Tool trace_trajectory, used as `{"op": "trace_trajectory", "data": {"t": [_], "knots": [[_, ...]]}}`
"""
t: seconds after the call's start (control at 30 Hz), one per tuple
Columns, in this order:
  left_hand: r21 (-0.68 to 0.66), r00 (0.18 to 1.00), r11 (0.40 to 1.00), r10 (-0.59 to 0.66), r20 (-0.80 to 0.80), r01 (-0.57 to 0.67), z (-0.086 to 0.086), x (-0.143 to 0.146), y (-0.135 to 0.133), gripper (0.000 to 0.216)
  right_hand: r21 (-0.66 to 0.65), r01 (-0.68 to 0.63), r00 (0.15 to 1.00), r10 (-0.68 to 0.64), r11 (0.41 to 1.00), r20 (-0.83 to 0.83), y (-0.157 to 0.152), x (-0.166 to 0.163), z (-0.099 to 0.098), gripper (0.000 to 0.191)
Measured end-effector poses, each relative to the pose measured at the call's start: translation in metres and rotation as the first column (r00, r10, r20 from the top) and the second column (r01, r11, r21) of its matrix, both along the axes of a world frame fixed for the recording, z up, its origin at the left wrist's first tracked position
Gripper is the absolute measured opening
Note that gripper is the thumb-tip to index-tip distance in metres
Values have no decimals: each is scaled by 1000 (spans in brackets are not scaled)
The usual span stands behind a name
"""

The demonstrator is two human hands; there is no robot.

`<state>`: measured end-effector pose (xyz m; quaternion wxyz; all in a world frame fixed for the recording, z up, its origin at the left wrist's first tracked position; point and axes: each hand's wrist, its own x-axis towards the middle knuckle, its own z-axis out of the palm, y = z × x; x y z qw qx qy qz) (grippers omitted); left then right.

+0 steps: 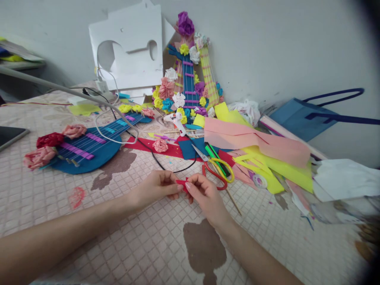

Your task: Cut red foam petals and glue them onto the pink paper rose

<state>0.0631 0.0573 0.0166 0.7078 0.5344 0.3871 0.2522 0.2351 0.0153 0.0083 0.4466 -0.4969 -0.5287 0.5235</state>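
Between my fingertips is a small piece of red crepe paper, pinched from both sides over the table. My left hand is closed on its left end. From the right, my right hand grips the same piece with thumb and fingers. Just beyond my right hand lie scissors with red and yellow handles. A pink paper flower rests on a red crepe strip further back. To the left lies a blue guitar shape with strings, purple bars and paper roses.
A white hot glue gun stands behind my hands, its black cord looping near them. Pink crepe paper and yellow sheets pile up at right with a tape roll. Flower-covered guitars lean against the wall.
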Motion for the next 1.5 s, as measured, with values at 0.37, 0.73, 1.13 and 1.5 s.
{"op": "trace_trajectory", "data": {"t": [0.37,0.73,1.13,1.5], "knots": [[-51,995,997,64,75,-60,0,1,-2,21,71,53,996,-57,996,65,0,-1,3,18],[116,999,992,53,-11,-51,-5,2,-2,28,25,-2,998,0,1000,61,-2,-2,-1,22],[130,996,988,84,9,-85,-6,3,-2,28,-12,-74,993,75,997,96,0,-2,-6,25],[138,993,983,120,-5,-118,-4,1,1,27,-33,-75,990,78,997,116,0,-2,-9,19]]}}
